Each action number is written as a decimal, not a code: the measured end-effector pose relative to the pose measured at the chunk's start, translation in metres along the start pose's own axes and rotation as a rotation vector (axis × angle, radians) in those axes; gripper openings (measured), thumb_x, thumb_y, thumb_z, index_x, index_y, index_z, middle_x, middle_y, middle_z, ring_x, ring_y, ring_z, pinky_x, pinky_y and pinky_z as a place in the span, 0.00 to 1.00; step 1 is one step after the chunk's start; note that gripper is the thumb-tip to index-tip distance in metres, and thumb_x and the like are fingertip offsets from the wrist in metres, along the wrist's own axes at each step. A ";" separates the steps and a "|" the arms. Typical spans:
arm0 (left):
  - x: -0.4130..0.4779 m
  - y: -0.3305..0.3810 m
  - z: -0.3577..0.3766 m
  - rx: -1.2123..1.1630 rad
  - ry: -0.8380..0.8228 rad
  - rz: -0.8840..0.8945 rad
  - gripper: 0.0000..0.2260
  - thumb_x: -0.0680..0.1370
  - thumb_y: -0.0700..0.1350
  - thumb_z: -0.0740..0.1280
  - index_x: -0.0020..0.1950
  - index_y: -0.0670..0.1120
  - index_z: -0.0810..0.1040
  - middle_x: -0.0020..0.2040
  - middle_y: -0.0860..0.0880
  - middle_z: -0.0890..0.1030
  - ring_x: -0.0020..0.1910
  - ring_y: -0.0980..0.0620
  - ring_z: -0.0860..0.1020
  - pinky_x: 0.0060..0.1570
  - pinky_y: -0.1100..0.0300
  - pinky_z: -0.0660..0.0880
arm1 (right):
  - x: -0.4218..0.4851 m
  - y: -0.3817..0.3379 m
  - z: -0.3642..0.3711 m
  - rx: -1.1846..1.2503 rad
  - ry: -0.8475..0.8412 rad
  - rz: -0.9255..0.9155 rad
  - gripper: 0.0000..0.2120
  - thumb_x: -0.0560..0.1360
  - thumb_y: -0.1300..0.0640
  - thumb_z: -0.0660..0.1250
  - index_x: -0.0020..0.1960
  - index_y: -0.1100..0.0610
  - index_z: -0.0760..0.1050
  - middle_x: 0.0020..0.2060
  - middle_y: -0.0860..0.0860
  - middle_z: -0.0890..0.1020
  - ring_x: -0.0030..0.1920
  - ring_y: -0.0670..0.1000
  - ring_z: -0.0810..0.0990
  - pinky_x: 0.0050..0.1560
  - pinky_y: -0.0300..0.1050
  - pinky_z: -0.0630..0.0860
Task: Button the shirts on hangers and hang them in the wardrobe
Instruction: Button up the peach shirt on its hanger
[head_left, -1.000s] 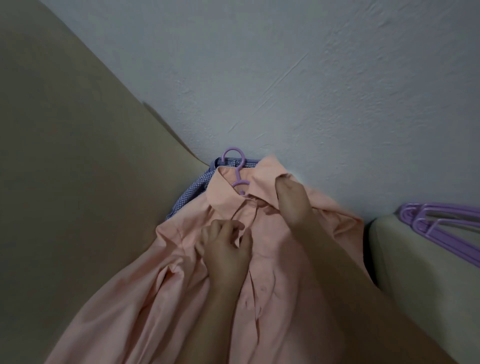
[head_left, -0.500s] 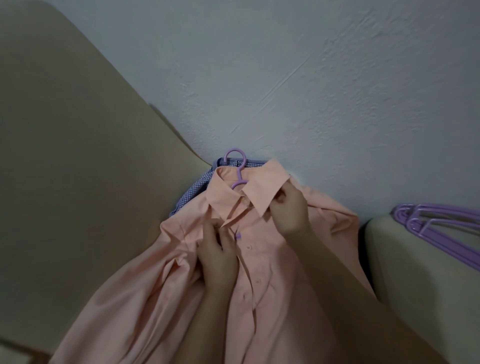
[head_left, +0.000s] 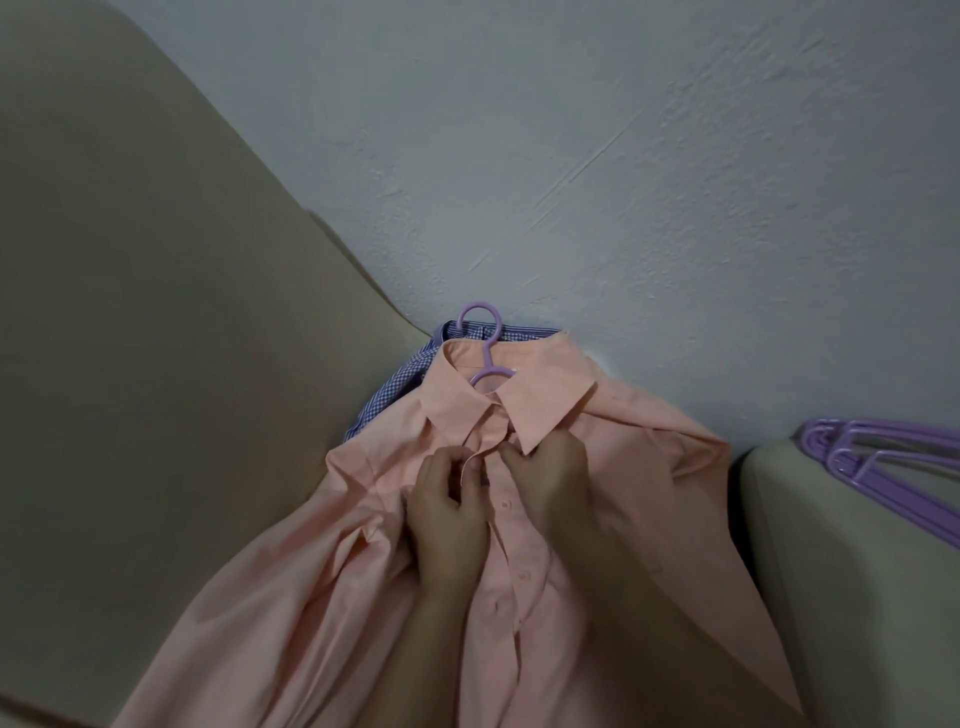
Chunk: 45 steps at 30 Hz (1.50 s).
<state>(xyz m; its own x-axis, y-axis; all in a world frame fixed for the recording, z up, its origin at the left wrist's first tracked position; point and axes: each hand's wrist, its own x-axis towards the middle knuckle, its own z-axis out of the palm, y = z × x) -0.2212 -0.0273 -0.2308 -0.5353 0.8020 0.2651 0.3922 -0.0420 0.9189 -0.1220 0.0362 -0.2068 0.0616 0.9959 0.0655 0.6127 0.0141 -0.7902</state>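
Note:
A peach shirt (head_left: 649, 467) lies spread on a beige sofa, front up, on a purple hanger (head_left: 485, 343) whose hook pokes out of the collar. My left hand (head_left: 449, 514) pinches the left edge of the placket just below the collar. My right hand (head_left: 550, 478) grips the other placket edge opposite it, partly under the collar's right point. The two hands are close together at the top of the button row. Three buttons show lower down the placket. A blue checked shirt (head_left: 387, 402) lies under the peach one, only its collar and shoulder showing.
The beige sofa back (head_left: 156, 338) rises on the left. A sofa armrest (head_left: 857, 571) on the right carries a pile of spare purple hangers (head_left: 893, 467). A pale textured wall (head_left: 623, 156) fills the background.
My right hand has come down from the collar's right point to the placket. My left hand has moved up to meet it. The collar now lies flat.

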 end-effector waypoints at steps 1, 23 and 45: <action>-0.001 0.001 0.000 -0.004 -0.004 -0.002 0.05 0.80 0.49 0.63 0.46 0.51 0.77 0.40 0.54 0.81 0.41 0.54 0.80 0.43 0.49 0.76 | 0.000 0.001 0.003 0.006 0.012 0.003 0.19 0.69 0.44 0.69 0.39 0.61 0.81 0.34 0.56 0.84 0.38 0.58 0.83 0.40 0.53 0.78; 0.011 -0.005 0.004 -0.295 0.100 -0.344 0.03 0.73 0.40 0.77 0.46 0.45 0.87 0.43 0.50 0.87 0.45 0.51 0.85 0.46 0.61 0.80 | -0.030 0.003 0.013 0.496 0.052 0.173 0.13 0.69 0.49 0.74 0.40 0.60 0.80 0.34 0.50 0.85 0.38 0.56 0.83 0.39 0.55 0.79; 0.009 -0.002 0.005 -0.292 -0.053 -0.319 0.06 0.78 0.36 0.70 0.48 0.42 0.87 0.33 0.48 0.85 0.33 0.55 0.81 0.36 0.65 0.77 | -0.029 0.003 0.012 0.737 0.057 0.338 0.06 0.71 0.63 0.75 0.35 0.60 0.82 0.30 0.56 0.84 0.29 0.50 0.78 0.34 0.45 0.75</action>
<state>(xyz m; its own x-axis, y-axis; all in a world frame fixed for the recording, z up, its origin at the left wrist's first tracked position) -0.2230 -0.0175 -0.2315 -0.5530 0.8314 -0.0542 -0.0193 0.0523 0.9984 -0.1314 0.0081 -0.2185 0.2025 0.9510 -0.2336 -0.1210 -0.2124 -0.9697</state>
